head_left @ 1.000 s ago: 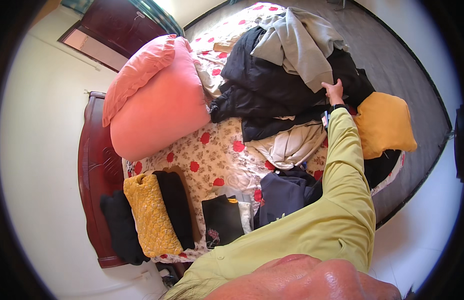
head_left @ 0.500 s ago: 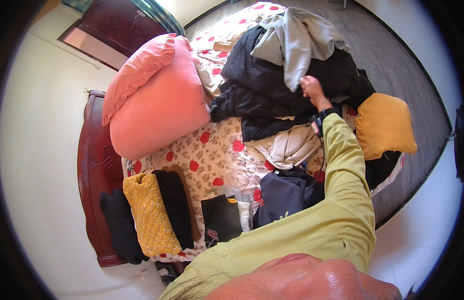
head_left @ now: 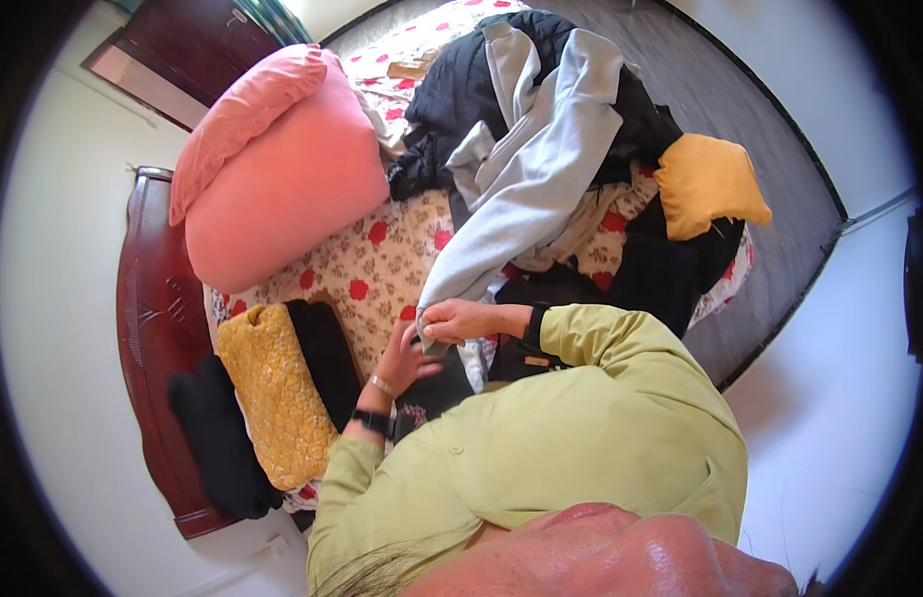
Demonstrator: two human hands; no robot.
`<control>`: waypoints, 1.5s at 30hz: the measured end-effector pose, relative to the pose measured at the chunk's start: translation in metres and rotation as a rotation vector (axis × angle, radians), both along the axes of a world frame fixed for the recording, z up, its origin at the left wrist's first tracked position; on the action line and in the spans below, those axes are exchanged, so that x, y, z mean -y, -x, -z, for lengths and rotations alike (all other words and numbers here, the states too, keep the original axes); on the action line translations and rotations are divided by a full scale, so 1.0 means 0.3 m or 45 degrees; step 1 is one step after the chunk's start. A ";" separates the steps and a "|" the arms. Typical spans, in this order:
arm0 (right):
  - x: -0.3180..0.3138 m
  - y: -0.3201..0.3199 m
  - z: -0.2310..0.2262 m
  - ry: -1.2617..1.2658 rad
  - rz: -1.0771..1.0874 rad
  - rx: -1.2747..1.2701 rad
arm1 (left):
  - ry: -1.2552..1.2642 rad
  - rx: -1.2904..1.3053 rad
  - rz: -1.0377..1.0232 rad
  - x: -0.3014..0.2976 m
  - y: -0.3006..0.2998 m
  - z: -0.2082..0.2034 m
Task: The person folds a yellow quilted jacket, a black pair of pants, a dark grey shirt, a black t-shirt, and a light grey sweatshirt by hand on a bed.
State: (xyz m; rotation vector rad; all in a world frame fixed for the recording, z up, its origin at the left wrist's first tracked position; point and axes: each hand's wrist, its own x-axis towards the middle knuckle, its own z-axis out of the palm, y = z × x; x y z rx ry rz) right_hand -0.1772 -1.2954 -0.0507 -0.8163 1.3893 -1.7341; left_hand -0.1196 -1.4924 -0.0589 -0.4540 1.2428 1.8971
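Observation:
A light grey sweatshirt-like garment stretches from the far pile down toward my body, one long sleeve or leg drawn out. My right hand is closed round the near end of it. Beside that end is my left hand, its fingers spread and a little blurred; whether they touch the cloth is hard to tell. Under the grey garment's far part lies a black padded jacket. Dark folded clothes beneath my hands are partly hidden by my arms.
At the left, a mustard patterned folded garment lies between black folded clothes. Pink bedding is heaped near the wooden headboard. A yellow-orange cushion-like bundle sits at the right edge of the flowered bed sheet.
My right hand has pulled the grey garment's end toward me and to the left, off part of the black jacket. My left hand has come into view beside it. The view has shifted slightly.

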 end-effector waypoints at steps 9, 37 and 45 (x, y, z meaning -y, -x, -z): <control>-0.031 -0.134 0.053 -0.285 -0.364 0.028 | 0.249 -0.152 -0.136 0.077 -0.018 0.092; -0.232 0.449 0.638 -1.451 0.542 -1.097 | 1.403 -0.740 0.280 0.294 -0.618 0.326; -0.126 0.579 0.687 -1.533 0.514 -1.272 | 1.466 -0.595 0.270 0.275 -0.594 0.298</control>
